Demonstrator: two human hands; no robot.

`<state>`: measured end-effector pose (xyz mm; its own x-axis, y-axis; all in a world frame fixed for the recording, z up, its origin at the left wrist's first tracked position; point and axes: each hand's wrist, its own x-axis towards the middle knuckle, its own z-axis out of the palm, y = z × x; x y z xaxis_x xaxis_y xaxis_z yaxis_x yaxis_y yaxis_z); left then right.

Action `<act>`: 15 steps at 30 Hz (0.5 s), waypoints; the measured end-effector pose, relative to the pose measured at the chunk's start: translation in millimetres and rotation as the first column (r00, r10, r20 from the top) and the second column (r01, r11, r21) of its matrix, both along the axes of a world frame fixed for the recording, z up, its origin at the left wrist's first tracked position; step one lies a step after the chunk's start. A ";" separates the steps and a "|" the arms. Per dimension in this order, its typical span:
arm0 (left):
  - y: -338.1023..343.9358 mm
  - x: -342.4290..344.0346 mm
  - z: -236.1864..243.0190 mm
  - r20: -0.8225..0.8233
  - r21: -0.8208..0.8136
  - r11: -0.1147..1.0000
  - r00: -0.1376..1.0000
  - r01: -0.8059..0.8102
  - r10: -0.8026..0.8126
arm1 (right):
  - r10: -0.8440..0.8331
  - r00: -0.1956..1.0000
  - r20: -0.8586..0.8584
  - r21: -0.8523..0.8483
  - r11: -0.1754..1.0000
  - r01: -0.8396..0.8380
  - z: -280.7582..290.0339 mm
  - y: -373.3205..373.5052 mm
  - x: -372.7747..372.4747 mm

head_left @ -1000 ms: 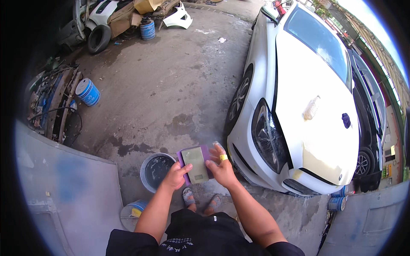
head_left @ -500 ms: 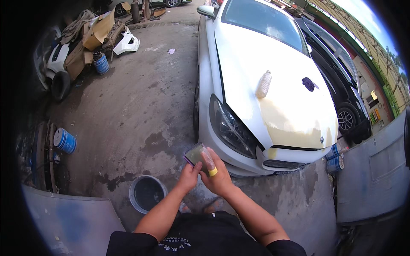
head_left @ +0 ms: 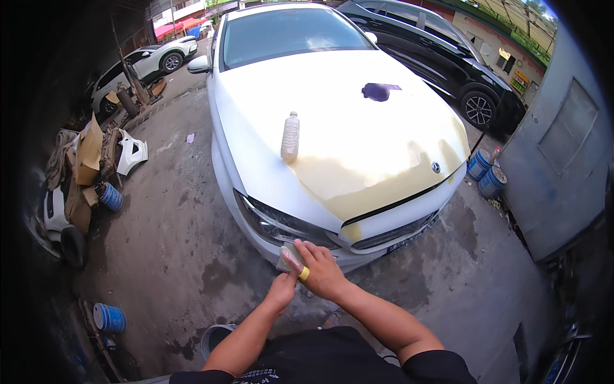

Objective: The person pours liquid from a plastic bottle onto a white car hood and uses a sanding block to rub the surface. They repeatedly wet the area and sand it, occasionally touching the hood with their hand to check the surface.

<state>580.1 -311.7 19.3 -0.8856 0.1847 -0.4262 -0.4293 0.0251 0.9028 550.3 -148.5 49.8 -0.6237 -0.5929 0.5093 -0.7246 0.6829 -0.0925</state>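
My left hand (head_left: 280, 296) and my right hand (head_left: 325, 276) are together at lower centre, closed on a flat grey-green pad (head_left: 281, 262), which is mostly hidden. My right hand lies over it, one finger wrapped in clear plastic and yellow tape. Just beyond my hands are the headlight (head_left: 268, 221) and hood of a white car (head_left: 249, 115). A yellowish-beige coated patch (head_left: 358, 182) covers the hood's front. A plastic bottle (head_left: 290, 137) stands near the patch's left edge; a crumpled dark purple cloth (head_left: 377, 91) lies farther back.
A black car (head_left: 435, 51) stands behind right, a grey door panel (head_left: 543, 192) and blue buckets (head_left: 491, 182) at right. At left are a scrap pile (head_left: 86, 166), a tyre (head_left: 73, 246) and a blue bucket (head_left: 109, 317). A round tub (head_left: 214, 336) sits by me.
My view has swung up and right toward the car, whose hood now fills the centre. The pad has tilted, and my right hand has moved over it, hiding most of it.
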 end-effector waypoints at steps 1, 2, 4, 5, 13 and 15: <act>6.6 -10.2 8.7 0.037 -0.080 0.992 0.995 0.099 -0.096 | -0.031 0.994 0.102 -0.074 0.996 0.038 -0.1 18.3 -5.8; 4.8 -21.4 10.0 -0.049 -0.098 0.978 0.980 0.186 -0.191 | -0.047 0.978 0.202 -0.145 0.986 0.077 3.2 35.1 -9.8; 4.4 -47.5 19.1 -0.100 -0.103 0.993 0.992 0.065 -0.075 | -0.102 0.906 0.410 -0.240 0.947 0.215 7.9 65.7 -13.7; 5.1 -64.7 22.8 -0.127 -0.094 0.996 0.992 0.005 -0.017 | -0.145 0.846 0.513 -0.251 0.917 0.309 10.1 82.1 -14.3; -43.0 -284.3 41.5 -0.570 -0.550 0.808 0.802 -0.211 -0.179 | -0.329 0.595 0.733 -0.353 0.563 0.747 -33.0 178.7 -17.7; -47.9 -342.0 41.0 -0.609 -0.626 0.735 0.751 -0.258 -0.255 | -0.398 0.594 0.699 -0.385 0.490 0.782 -46.9 190.0 -15.8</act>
<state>238.1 -359.6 60.3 -0.9717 0.0944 0.2165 0.2200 0.6947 0.6848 534.5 41.5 2.9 -0.9306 0.3523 0.0992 0.1207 0.5514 -0.8254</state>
